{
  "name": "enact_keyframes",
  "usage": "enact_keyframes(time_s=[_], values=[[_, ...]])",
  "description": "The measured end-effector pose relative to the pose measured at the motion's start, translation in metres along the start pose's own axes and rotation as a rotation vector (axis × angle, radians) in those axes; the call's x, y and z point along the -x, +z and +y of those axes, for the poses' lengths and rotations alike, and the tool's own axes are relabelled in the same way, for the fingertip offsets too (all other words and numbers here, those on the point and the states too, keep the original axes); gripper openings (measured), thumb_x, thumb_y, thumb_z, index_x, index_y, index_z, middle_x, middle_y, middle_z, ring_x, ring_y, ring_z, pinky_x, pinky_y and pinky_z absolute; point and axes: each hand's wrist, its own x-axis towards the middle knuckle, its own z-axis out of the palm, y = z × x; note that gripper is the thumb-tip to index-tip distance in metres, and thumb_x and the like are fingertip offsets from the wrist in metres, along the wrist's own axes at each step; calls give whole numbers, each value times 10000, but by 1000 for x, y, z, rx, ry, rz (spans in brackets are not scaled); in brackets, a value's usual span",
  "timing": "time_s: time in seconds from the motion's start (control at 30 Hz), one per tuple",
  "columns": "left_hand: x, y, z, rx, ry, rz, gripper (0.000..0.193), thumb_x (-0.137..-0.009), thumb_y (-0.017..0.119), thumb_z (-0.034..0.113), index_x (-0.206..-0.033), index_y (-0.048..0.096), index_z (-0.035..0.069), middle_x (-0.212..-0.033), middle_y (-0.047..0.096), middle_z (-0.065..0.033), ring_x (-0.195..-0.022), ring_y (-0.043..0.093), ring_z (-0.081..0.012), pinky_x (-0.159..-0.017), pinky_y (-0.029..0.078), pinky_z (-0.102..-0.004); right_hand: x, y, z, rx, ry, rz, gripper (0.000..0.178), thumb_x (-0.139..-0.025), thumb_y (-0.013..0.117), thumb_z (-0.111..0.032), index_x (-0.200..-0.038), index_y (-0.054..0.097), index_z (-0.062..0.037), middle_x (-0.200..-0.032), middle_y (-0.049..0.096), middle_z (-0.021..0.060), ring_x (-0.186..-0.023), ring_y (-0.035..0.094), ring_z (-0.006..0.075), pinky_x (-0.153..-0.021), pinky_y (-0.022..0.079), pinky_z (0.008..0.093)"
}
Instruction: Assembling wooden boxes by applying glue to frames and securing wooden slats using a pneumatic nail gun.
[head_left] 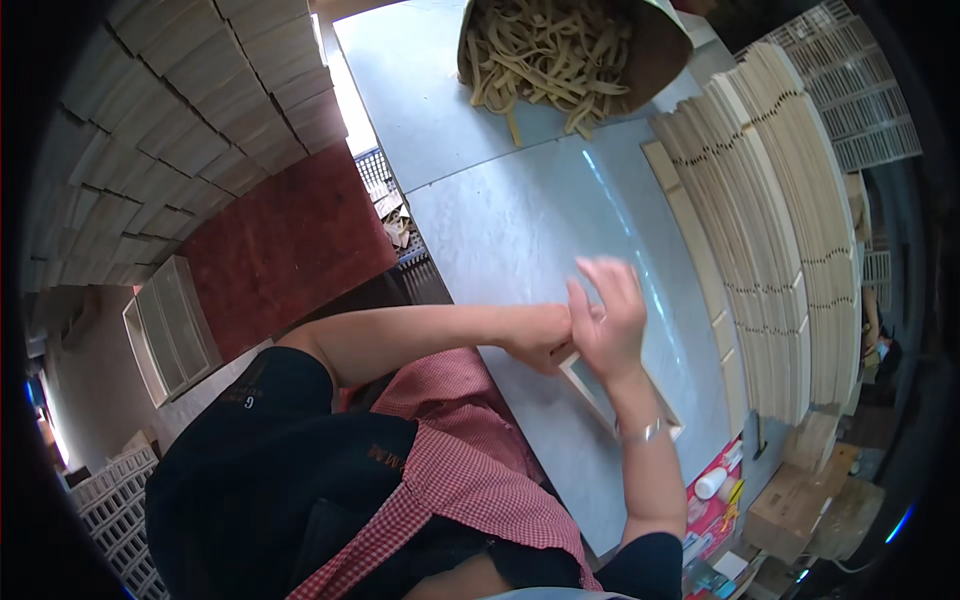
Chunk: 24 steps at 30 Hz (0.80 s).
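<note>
Daylight glares off the pale grey tabletop (500, 220); fisheye bends the rim into black corners; the raised right hand (608, 318) blurs slightly.

A flat red and yellow package (712, 510) lies past the near right corner of the grey table (520, 230). A brown cardboard box (790, 505) sits just to its right, lower down.

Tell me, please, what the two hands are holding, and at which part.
Both the left hand and the right hand grip a pale wooden frame at its far corner. The exact finger placement cannot be told.
</note>
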Motion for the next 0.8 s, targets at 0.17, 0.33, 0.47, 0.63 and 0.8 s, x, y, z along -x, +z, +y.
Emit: enact_keyframes(time_s=[0.17,0.33,0.47,0.63,0.8], values=[[2,-9,31,28,-14,251,406,-669,726,4,-1032,551,-42,-971,596,-214,-723,547,-368,-685,505,-385,-129,106,60,52,41,37,347,-878,711,-279,-1030,652,27,-977,658,176,-853,619,341,-782,515,410],[-11,0,11,45,-106,22,571,-633,784,32,-1141,538,-50,-1044,586,-222,-813,561,-371,-774,523,-412,-156,150,100,176,211,-91,283,-825,652,-269,-822,627,13,-849,646,209,-767,606,379,-722,516,445],[-4,8,12,20,-105,216,889,-645,791,61,-1415,369,-77,-1303,510,-259,-954,573,-385,-847,523,-400,-119,86,83,16,361,-278,219,-775,619,-213,-759,634,5,-830,630,183,-692,577,374,-662,506,437],[8,11,21,10,-81,207,1030,-671,773,103,-1517,220,-101,-1443,436,-284,-1126,550,-407,-961,492,-397,-22,-14,85,-97,346,202,113,-762,640,-25,-738,532,-43,-750,555,60,-663,494,200,-644,442,314],[7,17,36,147,-39,74,942,-690,786,102,-1468,283,-70,-1330,499,-242,-1050,559,-350,-898,516,-390,72,-82,83,-129,540,379,162,-849,586,-13,-748,473,-71,-672,458,-5,-622,392,118,-592,380,261]])
